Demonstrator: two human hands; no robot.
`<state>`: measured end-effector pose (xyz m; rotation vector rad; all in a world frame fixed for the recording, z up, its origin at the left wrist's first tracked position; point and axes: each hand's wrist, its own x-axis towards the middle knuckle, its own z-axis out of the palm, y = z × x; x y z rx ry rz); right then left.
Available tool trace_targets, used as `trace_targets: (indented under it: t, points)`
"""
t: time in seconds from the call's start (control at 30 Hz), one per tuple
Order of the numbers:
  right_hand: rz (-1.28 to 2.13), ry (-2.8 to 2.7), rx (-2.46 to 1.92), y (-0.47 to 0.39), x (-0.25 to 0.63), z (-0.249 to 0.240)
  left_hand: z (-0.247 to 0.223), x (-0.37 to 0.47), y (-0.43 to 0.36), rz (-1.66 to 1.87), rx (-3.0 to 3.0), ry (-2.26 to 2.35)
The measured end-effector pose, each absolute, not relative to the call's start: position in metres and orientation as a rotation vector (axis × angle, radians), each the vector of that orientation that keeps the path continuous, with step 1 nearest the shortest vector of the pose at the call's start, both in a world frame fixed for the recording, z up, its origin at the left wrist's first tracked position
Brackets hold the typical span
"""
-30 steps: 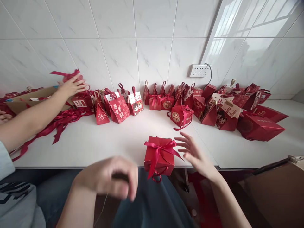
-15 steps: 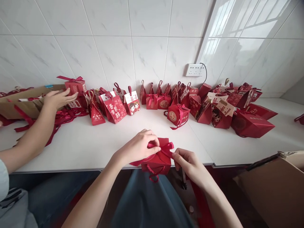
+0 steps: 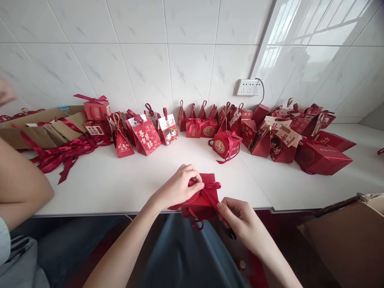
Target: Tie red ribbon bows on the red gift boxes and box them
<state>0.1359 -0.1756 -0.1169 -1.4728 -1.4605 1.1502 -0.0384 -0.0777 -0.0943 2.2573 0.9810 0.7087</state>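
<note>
A small red gift box [image 3: 196, 211] sits at the front edge of the white table, partly over the edge, with a twisted red cord handle [image 3: 196, 222] hanging down its near side. A red satin ribbon [image 3: 211, 193] forms a bow on its top. My left hand [image 3: 186, 182] is closed over the box, thumb and fingers pinching the ribbon at the knot. My right hand [image 3: 235, 214] pinches a ribbon tail at the box's right side and holds it taut toward me. The fingertips of my left hand partly hide the knot.
Several red gift boxes [image 3: 147, 138] line the wall, with more on the right. A ribbon-tied box [image 3: 227, 145] stands ahead. Loose ribbons [image 3: 72, 152] and an open cardboard box [image 3: 33, 134] lie left, near a co-worker's arm [image 3: 24, 176]. Another carton [image 3: 345, 236] stands at right.
My right hand has moved slightly down, drawing the ribbon tail toward me; the bow's right loop looks narrower. The co-worker's hand has left the stacked boxes and lifted to the far left.
</note>
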Motion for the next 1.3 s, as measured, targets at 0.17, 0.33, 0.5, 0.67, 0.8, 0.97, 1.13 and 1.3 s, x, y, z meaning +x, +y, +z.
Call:
trace_targets:
  t: [0.17, 0.33, 0.5, 0.67, 0.8, 0.97, 1.13, 1.3]
  points:
    - [1.199, -1.519, -1.479, -0.179, 0.144, -0.122, -0.096, -0.038, -0.079, 0.653, 2.285, 1.030]
    - [1.178, -1.612, -1.518, -0.174, 0.158, -0.117, -0.095, -0.038, -0.079, 0.692, 2.288, 1.051]
    - [0.851, -1.486, -1.655, -0.190, 0.139, -0.110, -0.088, -0.041, -0.077, 0.638, 2.285, 1.028]
    - [1.449, -1.708, -1.369, -0.203, 0.087, -0.120, -0.077, -0.038, -0.085, 0.539, 2.327, 1.106]
    - [1.510, -1.557, -1.297, -0.190, 0.061, -0.136, -0.072, -0.031, -0.097, 0.472, 2.307, 1.262]
    - [1.458, -1.345, -1.276, -0.182, 0.048, -0.149, -0.075, -0.021, -0.101, 0.420, 2.352, 1.407]
    - [1.611, -0.879, -1.027, -0.185, 0.035, -0.153, -0.076, -0.017, -0.101, 0.448, 2.324, 1.444]
    - [1.555, -0.699, -0.937, -0.185, 0.039, -0.149, -0.077, -0.017, -0.098, 0.538, 2.270, 1.399]
